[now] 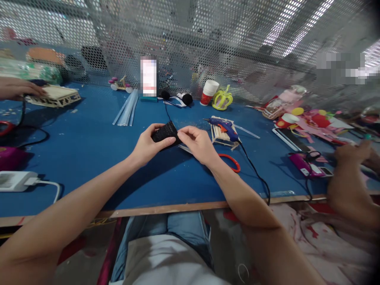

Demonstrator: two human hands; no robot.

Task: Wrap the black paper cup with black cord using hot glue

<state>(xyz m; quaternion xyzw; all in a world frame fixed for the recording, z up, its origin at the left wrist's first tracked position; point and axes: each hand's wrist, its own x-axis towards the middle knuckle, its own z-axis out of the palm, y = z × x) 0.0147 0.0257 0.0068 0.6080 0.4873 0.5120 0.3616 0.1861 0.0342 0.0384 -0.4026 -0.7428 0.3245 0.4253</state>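
Observation:
Over the middle of the blue table I hold a black, textured, cup-shaped piece (163, 133) that looks wound with yarn. It lies tilted on its side, my left hand (147, 143) wrapped round it with the thumb along the front. At its right end the fingertips of my right hand (197, 143) pinch the edge; whether they also hold a strand is hidden. A thin black strand (167, 111) runs from the piece up toward a black ball (165, 95). Partly beneath my right hand lie red-handled scissors (230, 162).
A blue glue gun (222, 127) rests on a small stick rack (225, 140), its cord trailing over the table edge. Glue sticks (127, 111), stacked paper cups (208, 92) and a yellow basket (222, 99) stand behind. Other people's hands (20, 88) work at both sides.

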